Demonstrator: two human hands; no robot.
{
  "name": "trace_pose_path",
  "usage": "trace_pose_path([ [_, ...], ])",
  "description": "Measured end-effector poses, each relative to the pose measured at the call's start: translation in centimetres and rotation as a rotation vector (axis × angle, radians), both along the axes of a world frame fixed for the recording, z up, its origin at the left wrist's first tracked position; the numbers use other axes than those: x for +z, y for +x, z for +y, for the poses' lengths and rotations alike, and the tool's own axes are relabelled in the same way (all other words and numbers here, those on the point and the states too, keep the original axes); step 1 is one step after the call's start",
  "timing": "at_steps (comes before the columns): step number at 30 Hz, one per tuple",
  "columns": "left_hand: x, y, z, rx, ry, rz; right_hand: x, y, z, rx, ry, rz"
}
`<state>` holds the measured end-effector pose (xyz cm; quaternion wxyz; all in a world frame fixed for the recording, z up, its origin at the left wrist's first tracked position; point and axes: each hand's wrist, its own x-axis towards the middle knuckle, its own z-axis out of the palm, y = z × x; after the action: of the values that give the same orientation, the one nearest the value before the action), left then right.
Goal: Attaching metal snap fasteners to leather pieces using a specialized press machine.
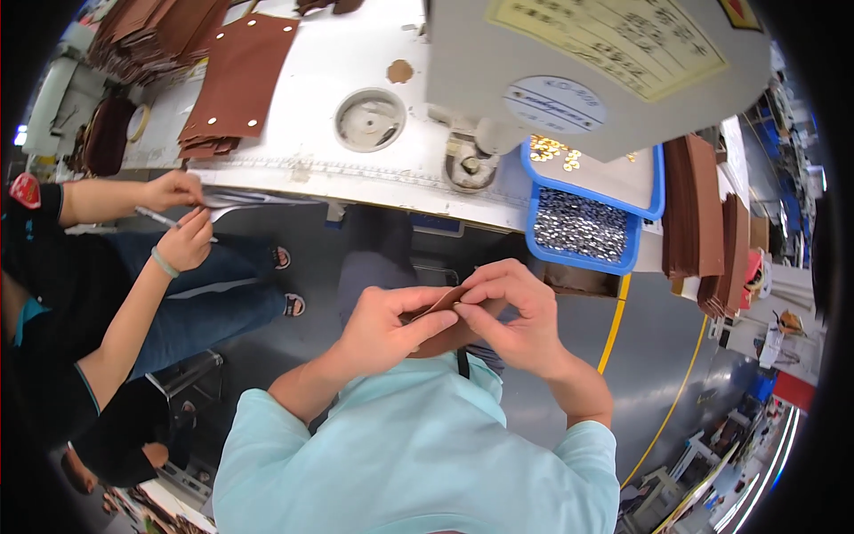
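Close to my body, just off the front edge of the white worktable, both hands meet over a brown leather piece [450, 301]. My left hand [388, 327] pinches its left side between thumb and fingers. On the opposite edge, my right hand [519, 317] is closed with thumb and fingertips together, and a tiny light spot shows at the fingertips, too small to name. Much of the piece is covered by my fingers. Above my hands, a grey press machine [551, 98] stands on the table, its lower fitting [470, 165] at the table's edge.
Right of the machine, blue trays hold gold metal fasteners [553, 153] and silver ones [580, 226]. Brown leather stacks [692, 209] stand beyond; punched leather pieces [238, 80] lie at left. A round metal dish [370, 119] sits between. At left, a co-worker's hands [182, 233] hold a pen-like tool.
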<state>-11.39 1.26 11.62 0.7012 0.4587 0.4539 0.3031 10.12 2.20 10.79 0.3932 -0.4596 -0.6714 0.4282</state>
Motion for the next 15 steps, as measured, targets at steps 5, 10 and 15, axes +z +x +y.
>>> trace_pose_path([
  [5,-1.0,0.0,-0.2,-0.009,0.681,0.340,0.5,1.0,0.4,0.147,0.144,-0.106],
  [10,-1.3,-0.5,0.2,-0.060,1.018,0.416,1.0,6.2,4.0,-0.177,-0.014,-0.408],
  [15,-1.7,0.0,0.4,0.012,1.349,0.360,-3.3,9.8,6.7,-0.190,0.296,-0.811],
])
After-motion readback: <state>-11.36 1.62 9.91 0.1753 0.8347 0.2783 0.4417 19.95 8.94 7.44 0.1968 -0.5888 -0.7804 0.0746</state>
